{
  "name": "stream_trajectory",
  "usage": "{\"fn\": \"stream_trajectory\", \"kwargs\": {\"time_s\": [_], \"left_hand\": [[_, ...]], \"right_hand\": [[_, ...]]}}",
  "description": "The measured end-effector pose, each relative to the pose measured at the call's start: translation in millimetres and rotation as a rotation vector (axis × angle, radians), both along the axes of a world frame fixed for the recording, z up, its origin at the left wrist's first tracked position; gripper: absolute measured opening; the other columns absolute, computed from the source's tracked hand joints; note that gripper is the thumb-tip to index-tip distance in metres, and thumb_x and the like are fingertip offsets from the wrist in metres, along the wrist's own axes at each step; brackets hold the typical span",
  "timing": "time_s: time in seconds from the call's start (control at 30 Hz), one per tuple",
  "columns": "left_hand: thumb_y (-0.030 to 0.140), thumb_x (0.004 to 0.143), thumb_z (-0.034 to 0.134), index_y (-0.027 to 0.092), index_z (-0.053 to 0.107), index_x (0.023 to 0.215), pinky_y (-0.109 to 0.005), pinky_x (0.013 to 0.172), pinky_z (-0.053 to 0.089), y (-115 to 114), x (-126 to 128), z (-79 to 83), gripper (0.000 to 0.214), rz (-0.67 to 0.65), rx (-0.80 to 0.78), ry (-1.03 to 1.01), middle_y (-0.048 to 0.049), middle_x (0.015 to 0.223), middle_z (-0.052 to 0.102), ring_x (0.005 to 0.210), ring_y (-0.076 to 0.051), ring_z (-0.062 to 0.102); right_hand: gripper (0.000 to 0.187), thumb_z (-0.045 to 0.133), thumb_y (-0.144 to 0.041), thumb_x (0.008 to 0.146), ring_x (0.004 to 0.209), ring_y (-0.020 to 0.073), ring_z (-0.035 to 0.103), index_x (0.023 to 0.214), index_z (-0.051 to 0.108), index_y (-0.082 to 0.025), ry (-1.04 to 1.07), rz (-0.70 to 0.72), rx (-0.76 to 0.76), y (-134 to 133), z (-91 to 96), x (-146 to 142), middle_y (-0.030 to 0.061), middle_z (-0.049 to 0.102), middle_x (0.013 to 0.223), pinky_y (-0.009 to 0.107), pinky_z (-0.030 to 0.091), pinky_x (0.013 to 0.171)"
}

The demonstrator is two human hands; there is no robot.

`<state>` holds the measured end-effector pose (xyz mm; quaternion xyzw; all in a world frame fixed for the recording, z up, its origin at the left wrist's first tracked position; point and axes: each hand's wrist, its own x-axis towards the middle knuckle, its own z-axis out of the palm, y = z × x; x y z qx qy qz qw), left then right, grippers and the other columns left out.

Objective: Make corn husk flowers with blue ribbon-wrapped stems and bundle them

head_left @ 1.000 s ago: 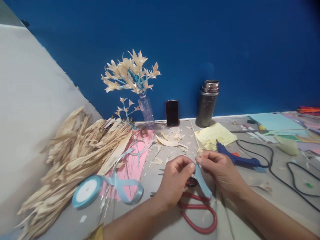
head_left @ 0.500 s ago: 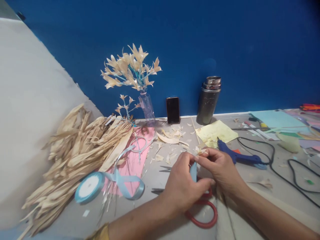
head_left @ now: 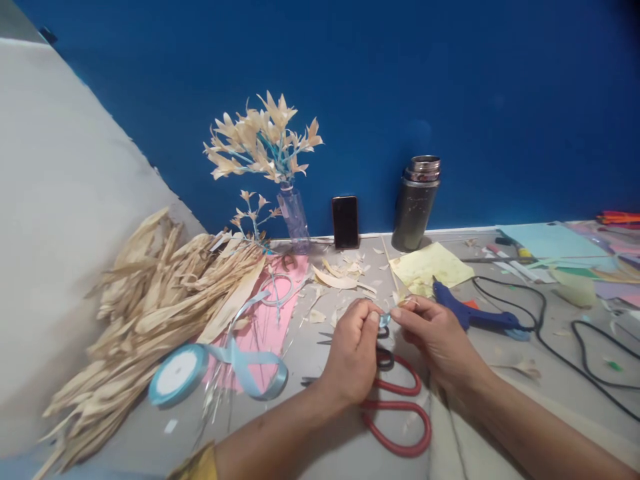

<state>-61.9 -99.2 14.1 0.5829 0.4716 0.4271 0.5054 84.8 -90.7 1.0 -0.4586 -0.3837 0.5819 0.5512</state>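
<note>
Hands (head_left: 353,350) (head_left: 433,333) meet; fingers (head_left: 373,319) pinch ribbon (head_left: 384,321)

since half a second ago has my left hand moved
Yes: the left hand, pinching the ribbon, drew back left, off the red scissors handles it had covered.

Scissors (head_left: 397,407) under hands; ribbon spool (head_left: 177,375) left; glue gun (head_left: 475,313) right.
</note>
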Motion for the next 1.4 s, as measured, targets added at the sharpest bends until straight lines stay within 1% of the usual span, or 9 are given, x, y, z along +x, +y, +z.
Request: {"fn": "stream_trajectory", "kwargs": {"time_s": [0.27,0.43,0.53,0.63,0.77,0.83,0.93,1.2,1.4], "left_hand": [[0.035,0.074,0.064,0.021,0.050,0.075,-0.018,0.042,0.038,0,1,14.2,0.020,-0.031,-0.378,-0.299,0.0102,0.049,0.036,0.040,-0.005,0.028],[0.032,0.068,0.067,0.020,0.053,0.072,-0.018,0.040,0.037,1,-1,16.0,0.019,0.004,-0.416,-0.294,0.0095,0.045,0.039,0.037,-0.005,0.031],[0.031,0.069,0.066,0.020,0.054,0.072,-0.016,0.038,0.027,5,-3,13.4,0.017,0.018,-0.410,-0.293,0.0097,0.041,0.037,0.036,-0.006,0.030],[0.031,0.069,0.065,0.020,0.053,0.070,-0.018,0.037,0.017,11,-6,9.8,0.016,0.048,-0.358,-0.276,0.0100,0.041,0.035,0.036,-0.005,0.025],[0.027,0.071,0.061,0.018,0.055,0.066,-0.019,0.045,0.028,17,-11,6.5,0.012,0.130,-0.174,-0.116,0.0074,0.050,0.043,0.045,-0.007,0.034],[0.024,0.072,0.059,0.017,0.056,0.064,-0.019,0.053,0.034,19,-12,5.9,0.011,0.164,-0.023,0.016,0.0051,0.057,0.049,0.055,-0.008,0.041],[0.022,0.074,0.055,0.018,0.056,0.064,-0.020,0.056,0.034,20,-13,7.0,0.011,0.183,0.089,0.151,0.0045,0.061,0.050,0.059,-0.010,0.043],[0.023,0.073,0.054,0.018,0.054,0.063,-0.023,0.055,0.032,33,-9,21.2,0.011,0.176,0.097,0.289,0.0055,0.057,0.046,0.056,-0.011,0.040],[0.015,0.069,0.059,0.016,0.064,0.064,-0.025,0.073,0.040,65,6,26.5,0.007,0.081,0.175,0.342,0.0002,0.075,0.060,0.078,-0.015,0.055]], "right_hand": [[0.037,0.086,-0.038,0.065,0.054,0.0074,0.032,0.063,0.056,-0.017,0.094,0.036,-0.009,-2,2.1,-2,-0.0068,0.044,0.060,0.022,0.025,0.049],[0.035,0.084,-0.039,0.068,0.056,0.0082,0.036,0.062,0.057,-0.017,0.029,0.046,0.031,-3,-2.0,-3,-0.0058,0.045,0.062,0.022,0.029,0.050],[0.030,0.081,-0.042,0.071,0.055,0.0085,0.039,0.073,0.065,-0.017,-0.047,0.100,0.024,0,1.9,2,-0.0037,0.052,0.066,0.023,0.032,0.051],[0.035,0.072,-0.048,0.076,0.055,0.0127,0.048,0.095,0.072,-0.018,-0.340,0.129,0.019,8,14.7,26,0.0007,0.062,0.070,0.025,0.036,0.051],[0.028,0.058,-0.044,0.084,0.081,0.0251,0.066,0.095,0.074,-0.024,-1.123,0.069,0.278,21,25.6,84,0.0069,0.074,0.098,0.034,0.048,0.069],[0.026,0.055,-0.034,0.086,0.085,0.0273,0.067,0.103,0.072,-0.025,-1.479,0.009,0.318,23,20.1,111,0.0080,0.073,0.107,0.036,0.048,0.071],[0.030,0.056,-0.016,0.081,0.098,0.0314,0.065,0.106,0.070,-0.023,-1.816,0.069,0.260,23,3.8,133,0.0128,0.069,0.113,0.035,0.047,0.072],[0.032,0.055,-0.009,0.076,0.094,0.0284,0.059,0.098,0.073,-0.022,-1.876,0.176,0.219,22,-10.7,130,0.0105,0.063,0.093,0.033,0.038,0.071],[0.033,0.060,-0.016,0.071,0.097,0.0323,0.053,0.101,0.073,-0.020,-1.856,0.134,0.338,24,-4.0,137,0.0140,0.065,0.108,0.038,0.037,0.079]]}}
